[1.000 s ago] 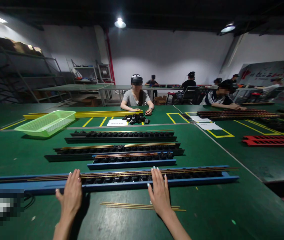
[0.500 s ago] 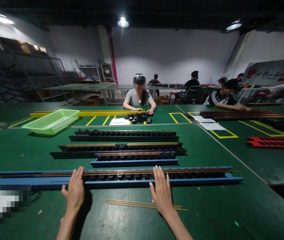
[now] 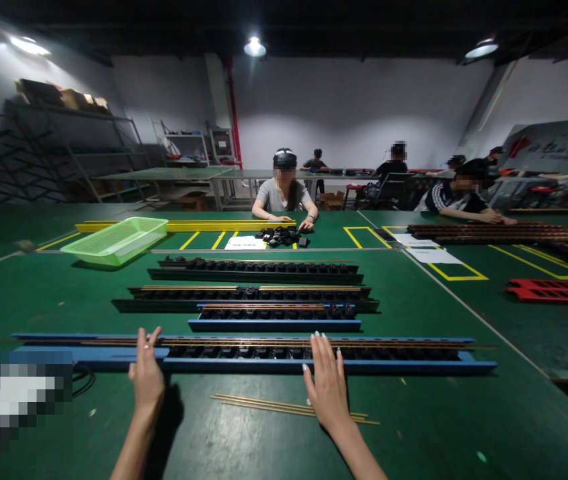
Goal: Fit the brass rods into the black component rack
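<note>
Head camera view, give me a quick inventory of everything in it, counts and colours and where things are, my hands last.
Long channel: one, blue, nearest the hands
Laid rods: several, brass, along the long channel
Loose rods: about three, brass, before it
Short channel: one, blue, behind it
Dark channels: two, blackish, farther back
Basket: one, green, far left
Yellow channel: at least one, behind the basket
Small parts: a pile, black, far middle
Papers: three, white, far side
Red rail: one, right edge
Table: green, beneath these
Co-workers: several, background
Lamps: three, white, ceiling
Left hand: one, bare, at the long channel's left part
Right hand: one, bare, right of its middle
</note>
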Available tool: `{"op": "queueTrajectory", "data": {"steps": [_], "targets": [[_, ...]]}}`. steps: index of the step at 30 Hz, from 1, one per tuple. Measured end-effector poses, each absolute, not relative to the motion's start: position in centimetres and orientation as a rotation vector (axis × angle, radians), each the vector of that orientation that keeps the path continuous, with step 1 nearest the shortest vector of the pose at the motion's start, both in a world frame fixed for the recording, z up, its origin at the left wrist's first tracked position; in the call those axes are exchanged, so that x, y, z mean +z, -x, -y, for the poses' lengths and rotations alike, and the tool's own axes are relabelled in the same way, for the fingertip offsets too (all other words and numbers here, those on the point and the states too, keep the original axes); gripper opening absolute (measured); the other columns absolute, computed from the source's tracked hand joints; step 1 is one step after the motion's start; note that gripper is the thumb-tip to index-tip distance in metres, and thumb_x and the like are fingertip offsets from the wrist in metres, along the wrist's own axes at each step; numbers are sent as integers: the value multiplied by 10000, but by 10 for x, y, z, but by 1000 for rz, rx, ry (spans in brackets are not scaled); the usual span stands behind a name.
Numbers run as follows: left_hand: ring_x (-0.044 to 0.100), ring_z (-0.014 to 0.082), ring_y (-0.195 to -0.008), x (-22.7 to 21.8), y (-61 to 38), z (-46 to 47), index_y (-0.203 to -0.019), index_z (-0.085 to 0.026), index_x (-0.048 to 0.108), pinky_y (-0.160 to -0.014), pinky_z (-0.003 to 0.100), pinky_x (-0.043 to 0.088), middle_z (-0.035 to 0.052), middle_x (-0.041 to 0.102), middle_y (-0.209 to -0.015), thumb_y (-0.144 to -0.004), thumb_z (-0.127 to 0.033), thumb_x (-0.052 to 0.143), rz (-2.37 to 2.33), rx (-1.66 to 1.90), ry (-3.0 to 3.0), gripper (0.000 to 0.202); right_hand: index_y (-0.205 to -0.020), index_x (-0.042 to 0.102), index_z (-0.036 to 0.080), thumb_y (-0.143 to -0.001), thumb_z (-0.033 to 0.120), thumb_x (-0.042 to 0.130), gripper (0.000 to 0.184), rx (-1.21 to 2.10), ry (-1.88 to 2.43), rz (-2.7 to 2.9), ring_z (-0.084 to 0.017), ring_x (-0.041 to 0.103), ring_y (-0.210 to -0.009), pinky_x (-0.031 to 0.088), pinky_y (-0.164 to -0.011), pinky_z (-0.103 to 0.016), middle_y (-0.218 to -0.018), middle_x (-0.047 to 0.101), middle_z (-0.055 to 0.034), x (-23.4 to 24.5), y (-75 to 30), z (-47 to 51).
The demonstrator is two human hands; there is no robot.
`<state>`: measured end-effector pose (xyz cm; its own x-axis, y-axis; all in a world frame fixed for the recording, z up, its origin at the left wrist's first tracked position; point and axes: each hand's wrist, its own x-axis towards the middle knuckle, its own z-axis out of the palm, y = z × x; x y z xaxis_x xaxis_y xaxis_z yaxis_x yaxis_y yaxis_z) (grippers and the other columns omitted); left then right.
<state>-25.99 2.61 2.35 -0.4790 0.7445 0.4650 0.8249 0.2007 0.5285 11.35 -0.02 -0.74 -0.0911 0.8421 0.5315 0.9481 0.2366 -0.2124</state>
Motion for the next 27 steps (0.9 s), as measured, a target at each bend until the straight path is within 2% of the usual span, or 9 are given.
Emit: {"op": "queueTrajectory", "data": {"steps": [2,3,5,9,14,17,19,22,27], "targets": [[333,271,-1371,20,242,-21,-1470,-231,226,-1077,660,128,120,436,-1448,-959,-285,82,2342,-1125,1638,534,-1514,0,228,-957,287,313,642,-251,1632,1961,-212,290,-1396,246,-1114,-463,-1501,357,-68,-8,-114,0],[327,253,-1376,18,234,-19,-1438,-249,314,-1098,639,75,99,429,-1457,-964,-305,118,2320,-1090,1712,516,-1514,-2,229,-957,289,312,642,-252,1632,1962,-212,288,-1397,246,-1114,-463,-1501,356,-66,-8,-114,0],[317,234,-1382,16,222,-16,-1414,-235,364,-1113,607,6,95,417,-1467,-963,-311,154,2266,-976,1746,503,-1514,3,231,-957,291,312,640,-252,1635,1963,-211,284,-1399,240,-1116,-463,-1504,352,-64,-8,-114,0],[328,223,-1374,17,220,-16,-1433,-230,322,-1106,602,47,104,408,-1471,-952,-263,161,2243,-792,1705,508,-1515,18,227,-956,283,312,634,-250,1639,1961,-210,276,-1402,226,-1122,-462,-1505,350,-65,-8,-113,0],[403,234,-1328,29,234,-21,-1394,-247,404,-1108,606,62,90,502,-1400,-951,-310,169,2280,-597,1800,506,-1514,-4,225,-948,269,329,658,-260,1637,1967,-205,272,-1403,229,-1120,-459,-1509,343,-52,-9,-113,0],[340,239,-1370,32,223,-21,-1460,-208,258,-1110,616,57,110,390,-1478,-953,-373,177,2238,-593,1808,539,-1514,4,227,-949,272,323,651,-253,1643,1961,-210,268,-1405,232,-1120,-465,-1511,337,-55,-10,-114,1],[277,229,-1402,29,210,-19,-1468,-238,225,-1109,621,69,87,315,-1519,-957,-407,181,2184,-595,1914,541,-1515,11,228,-950,271,319,645,-251,1646,1960,-211,268,-1406,234,-1120,-465,-1514,332,-55,-10,-114,1],[283,225,-1400,23,196,-17,-1463,-284,232,-1102,617,132,68,349,-1506,-961,-398,192,2232,-621,1966,516,-1514,5,233,-949,267,319,647,-248,1645,1965,-206,267,-1406,240,-1120,-461,-1516,327,-48,-9,-113,1],[272,227,-1405,21,195,-16,-1476,-297,156,-1097,632,122,71,336,-1513,-964,-397,217,2237,-627,1959,525,-1513,-8,230,-950,269,316,651,-248,1647,1950,-207,274,-1403,252,-1115,-467,-1513,335,-56,-10,-113,0]]}}
